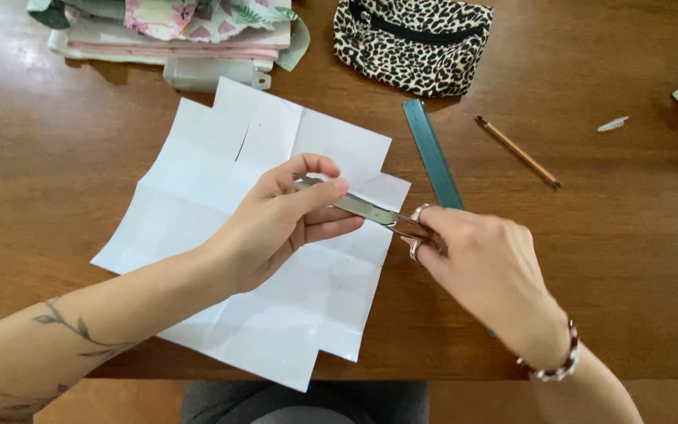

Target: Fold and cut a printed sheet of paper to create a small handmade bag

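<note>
White paper sheet (276, 259), creased into squares and notched at several corners, lies flat on the brown wooden bench (629, 235), centred in front of the person. A short cut runs into it near the upper edge.

Left hand (276, 224) is above the middle of the sheet, thumb and fingers pinched around the blade end of a pair of metal scissors (362, 208). Right hand (488, 263) is closed on the scissor handles, fingers through the rings, at the right edge of the sheet. The blades appear closed; whether they touch the paper cannot be told.

A teal ruler (431, 153) lies just beside the sheet's right side, partly under the right hand. A pencil (518, 151) lies further right, well apart from the paper. A leopard-print pouch (411, 43) sits at the top of the bench, and a stack of patterned papers (182, 27) at the top left, just above the sheet.
</note>
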